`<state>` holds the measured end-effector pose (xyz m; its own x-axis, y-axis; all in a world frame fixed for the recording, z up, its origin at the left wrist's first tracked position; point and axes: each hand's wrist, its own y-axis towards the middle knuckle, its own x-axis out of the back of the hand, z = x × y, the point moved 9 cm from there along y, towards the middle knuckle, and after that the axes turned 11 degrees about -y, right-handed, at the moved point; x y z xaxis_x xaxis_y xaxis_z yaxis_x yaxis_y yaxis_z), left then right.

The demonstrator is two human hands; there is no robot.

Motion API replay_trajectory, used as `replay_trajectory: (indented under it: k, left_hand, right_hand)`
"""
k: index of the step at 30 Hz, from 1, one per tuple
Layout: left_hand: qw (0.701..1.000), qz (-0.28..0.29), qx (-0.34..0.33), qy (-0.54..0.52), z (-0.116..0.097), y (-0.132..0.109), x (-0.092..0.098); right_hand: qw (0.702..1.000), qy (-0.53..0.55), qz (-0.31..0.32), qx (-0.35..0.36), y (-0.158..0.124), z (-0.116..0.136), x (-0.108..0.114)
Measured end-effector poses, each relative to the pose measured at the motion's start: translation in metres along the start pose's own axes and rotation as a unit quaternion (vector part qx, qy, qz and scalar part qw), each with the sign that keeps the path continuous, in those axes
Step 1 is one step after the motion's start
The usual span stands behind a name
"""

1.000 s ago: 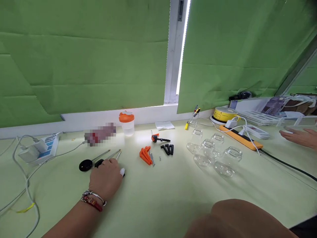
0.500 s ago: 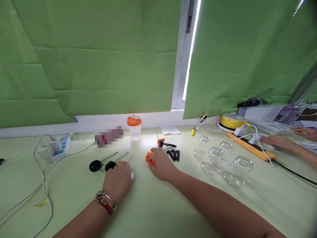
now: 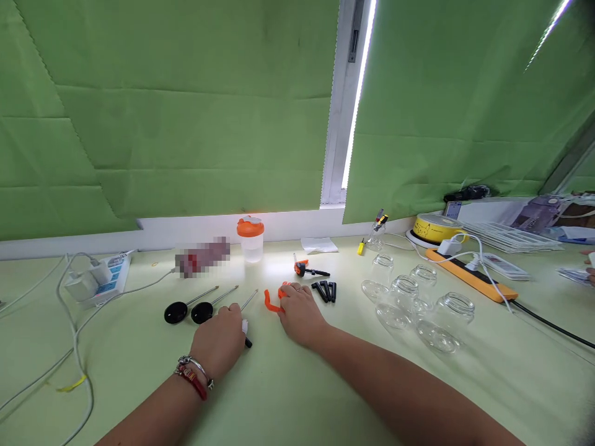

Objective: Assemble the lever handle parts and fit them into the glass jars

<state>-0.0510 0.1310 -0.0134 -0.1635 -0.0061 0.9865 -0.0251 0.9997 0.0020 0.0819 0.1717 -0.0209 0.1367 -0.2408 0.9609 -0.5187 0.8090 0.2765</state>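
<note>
My left hand is closed over a thin metal rod that sticks out beyond its fingers; the rod's other end is hidden. Beside that hand, a white piece and a black tip show at its right edge. Just left lie two black round discs, the near one and the far one, each with a metal rod. My right hand rests on the table with fingers bent around a curved orange plastic piece, partly covered. Behind it lie an orange-and-black part and several short black pieces.
Several upturned-looking clear glass jars stand at right. Beyond are an orange power strip, a yellow round tin and a co-worker's fingers. An orange-lidded cup stands at the back. White cables run at left.
The rod by my left hand now slants further right, and the black tip shows more. My right hand uncovers more of the orange piece. The co-worker's hands have drawn back to the right edge.
</note>
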Motion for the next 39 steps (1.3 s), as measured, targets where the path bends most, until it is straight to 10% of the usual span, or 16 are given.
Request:
replay_trajectory:
  k: [6, 15, 19, 39]
  left_hand:
    - [0.999, 0.026, -0.001, -0.02, -0.004, -0.003, -0.001]
    - [0.976, 0.011, -0.146, -0.162, -0.046, -0.021, -0.005]
    - [0.939, -0.005, -0.181, -0.294, -0.053, -0.025, -0.013]
    - [0.832, 0.049, -0.154, -0.53, -0.065, -0.025, -0.023]
  right_hand:
    - [0.94, 0.322, 0.001, -0.113, -0.012, -0.039, 0.017]
    - [0.618, 0.749, 0.061, -0.231, -0.083, -0.074, -0.018]
    - [0.53, 0.806, 0.121, -0.234, -0.103, -0.062, -0.033]
    - [0.546, 0.801, 0.211, -0.129, -0.108, -0.03, -0.031]
